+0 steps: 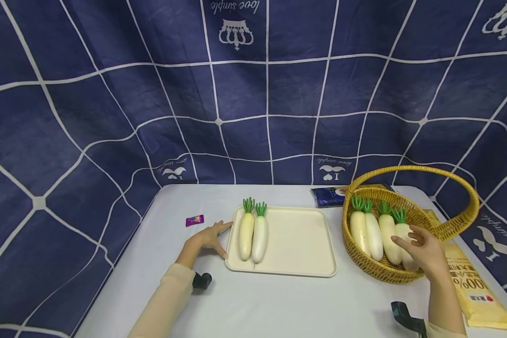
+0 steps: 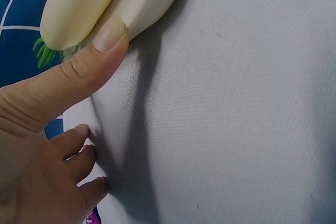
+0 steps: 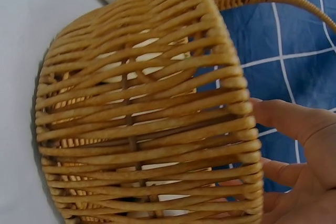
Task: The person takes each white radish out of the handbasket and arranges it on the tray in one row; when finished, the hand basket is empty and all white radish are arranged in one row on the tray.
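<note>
Two white radishes with green tops, a creamy one (image 1: 247,234) and a whiter one (image 1: 260,238), lie side by side at the left of a cream tray (image 1: 297,271). My left hand (image 1: 211,238) is at the tray's left edge, thumb and fingers spread, holding nothing. In the left wrist view its thumb (image 2: 86,69) overlaps the radishes' ends. Several more radishes (image 1: 373,237) fill a wicker basket (image 1: 355,256) on the right. Above the rightmost radish (image 1: 405,256) my right hand (image 1: 426,251) reaches over the rim, fingers apart and slightly bent; its fingertips are partly hidden behind the weave in the right wrist view.
The basket's tall handle (image 1: 422,168) arches over its back and right side. A blue packet (image 1: 329,197) lies behind the basket and a yellow packet (image 1: 477,291) to its right. A small purple packet (image 1: 195,220) lies left of the tray. A blue checked cloth (image 1: 300,89) hangs behind the table.
</note>
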### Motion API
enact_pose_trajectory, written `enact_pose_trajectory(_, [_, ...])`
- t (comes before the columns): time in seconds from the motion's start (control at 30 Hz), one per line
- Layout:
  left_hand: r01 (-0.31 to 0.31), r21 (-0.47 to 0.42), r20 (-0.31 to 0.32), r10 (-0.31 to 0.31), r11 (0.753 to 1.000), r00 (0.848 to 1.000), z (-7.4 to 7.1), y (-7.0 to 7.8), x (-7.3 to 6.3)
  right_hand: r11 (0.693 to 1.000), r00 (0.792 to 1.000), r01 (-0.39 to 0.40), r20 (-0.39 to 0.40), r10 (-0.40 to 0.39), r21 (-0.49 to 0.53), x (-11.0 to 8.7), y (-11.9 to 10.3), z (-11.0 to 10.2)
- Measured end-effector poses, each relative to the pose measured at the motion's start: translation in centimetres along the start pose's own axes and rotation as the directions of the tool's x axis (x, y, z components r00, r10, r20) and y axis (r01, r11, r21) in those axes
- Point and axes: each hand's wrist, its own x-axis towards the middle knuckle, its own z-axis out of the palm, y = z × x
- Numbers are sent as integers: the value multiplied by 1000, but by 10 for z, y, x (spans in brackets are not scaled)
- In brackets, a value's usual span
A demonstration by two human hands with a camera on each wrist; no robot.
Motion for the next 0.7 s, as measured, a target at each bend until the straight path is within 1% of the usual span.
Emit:
enact_pose_trajectory(0.13, [2, -10, -3, -2, 1000, 1000, 0, -1, 1, 995, 1000, 16, 16, -15, -96, 2, -6, -2])
enact_pose_trajectory(0.3, [-5, -16, -11, 5, 1000, 1000, 1, -2, 1, 984, 997, -43, 50, 53, -174, 10, -5, -5])
enact_pose_trajectory(0.5, [-2, -25, -11, 1, 1000, 1000, 1, -2, 1, 979, 994, -73, 65, 87, -191, 20, -1, -10])
enact_pose_trajectory(0.7, [-2, -24, -12, 1, 1000, 1000, 0, -1, 1, 972, 988, -129, 62, 144, -198, 27, 2, -12])
